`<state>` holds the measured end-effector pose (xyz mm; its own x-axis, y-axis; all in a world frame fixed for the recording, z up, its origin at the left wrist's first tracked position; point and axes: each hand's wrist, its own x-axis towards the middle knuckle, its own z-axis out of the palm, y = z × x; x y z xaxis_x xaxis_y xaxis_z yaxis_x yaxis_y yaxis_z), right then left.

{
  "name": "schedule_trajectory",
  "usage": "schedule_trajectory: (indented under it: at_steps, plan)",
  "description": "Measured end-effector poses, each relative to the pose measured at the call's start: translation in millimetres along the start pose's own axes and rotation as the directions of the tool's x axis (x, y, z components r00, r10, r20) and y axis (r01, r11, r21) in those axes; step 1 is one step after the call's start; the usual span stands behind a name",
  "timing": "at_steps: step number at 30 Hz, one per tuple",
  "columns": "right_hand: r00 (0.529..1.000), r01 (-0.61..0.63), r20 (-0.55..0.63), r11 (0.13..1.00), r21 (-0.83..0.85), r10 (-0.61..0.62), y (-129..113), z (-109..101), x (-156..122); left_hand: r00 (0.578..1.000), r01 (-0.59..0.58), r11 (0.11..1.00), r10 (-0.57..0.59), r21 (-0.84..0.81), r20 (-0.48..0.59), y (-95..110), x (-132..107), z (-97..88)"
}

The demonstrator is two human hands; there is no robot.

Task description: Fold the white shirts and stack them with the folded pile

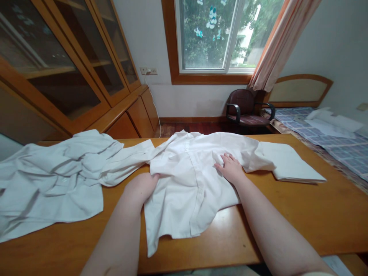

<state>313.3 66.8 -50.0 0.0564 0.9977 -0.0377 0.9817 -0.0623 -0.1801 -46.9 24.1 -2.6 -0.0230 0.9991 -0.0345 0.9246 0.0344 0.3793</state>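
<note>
The white shirt (175, 191) on the table (316, 218) could crease if the left hand (145, 186), its hidden fingers' grip impossible to tell, tugs while the right hand (232, 169), fingers outspread, presses.

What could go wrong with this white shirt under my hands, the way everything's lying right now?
Creases might get pressed in: the white shirt is wrinkled beneath your right hand and near your left hand.

Pulling it could disturb its neighbors, since it meets the rumpled white garment on the left and the folded white cloth on the right.

Its lower corner lies near the table's front edge, so it might slip over.
</note>
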Motion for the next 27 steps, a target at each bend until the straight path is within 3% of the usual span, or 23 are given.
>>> schedule_trajectory:
  at_steps: [2,4,6,8,11,15,21,27]
  plan:
    - [0.998,0.012,-0.057,1.000,0.003,-0.011,-1,-2,-1,0.991,0.076,0.995,-0.069,0.059,-0.118,16,-1,-4.3]
    - [0.985,0.080,-0.157,0.996,0.025,-0.075,-2,-7,-2,0.974,-0.052,0.998,0.061,0.047,-0.217,33,-3,-6.0]
    - [0.960,0.176,-0.232,0.982,0.068,-0.156,-3,-11,-3,0.953,-0.216,0.976,0.215,0.017,-0.215,44,-3,-1.1]
    - [0.956,0.214,-0.226,0.972,0.101,-0.187,-5,-14,-5,0.958,-0.271,0.962,0.268,-0.013,-0.101,47,-2,10.8]
    - [0.976,0.176,-0.143,0.980,0.087,-0.163,-7,-14,-6,0.969,-0.206,0.978,0.206,-0.009,0.134,42,6,34.3]
    - [0.986,0.155,-0.079,0.984,0.085,-0.148,-2,-8,-3,0.963,-0.162,0.985,0.146,0.054,0.224,31,20,52.9]
    - [0.982,0.185,0.016,0.974,0.129,-0.189,14,4,4,0.936,-0.206,0.975,0.169,0.089,0.310,10,36,38.9]
    - [0.972,0.223,-0.095,0.971,0.083,-0.215,12,-6,0,0.885,-0.287,0.947,0.205,0.145,0.417,-14,37,27.0]
